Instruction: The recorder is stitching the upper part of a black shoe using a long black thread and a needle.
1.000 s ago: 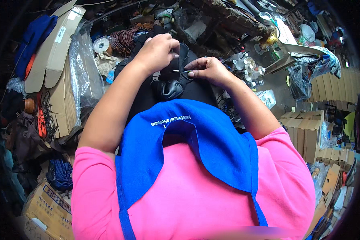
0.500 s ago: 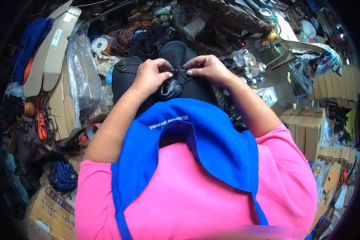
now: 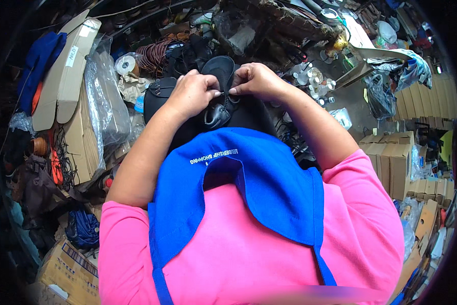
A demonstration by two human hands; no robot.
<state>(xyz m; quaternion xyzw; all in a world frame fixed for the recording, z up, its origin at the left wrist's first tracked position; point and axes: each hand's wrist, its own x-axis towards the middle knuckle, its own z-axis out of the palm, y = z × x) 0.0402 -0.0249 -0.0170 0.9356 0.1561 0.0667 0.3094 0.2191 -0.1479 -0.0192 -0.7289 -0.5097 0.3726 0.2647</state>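
A black shoe rests on my dark-clad lap, its shiny rounded toe towards me and its opening away from me. My left hand is closed at the left of the shoe's lacing, thumb and forefinger pinched together. Opposite it, my right hand pinches at the right side of the lacing. A thin dark shoelace seems to run into both pinches, though the fingers cover most of it. Left of my left hand lies another black shoe-like piece with a loose cord on it.
On the left stand cardboard sheets, clear plastic wrap and a spool. Several small bottles sit at the far right. Stacked cardboard boxes are on the right; a large carton lies at the lower left.
My right hand has turned and its fingers have curled in more. The thin strand seen stretched between both hands is now mostly hidden. Both hands stay close to the shoe.
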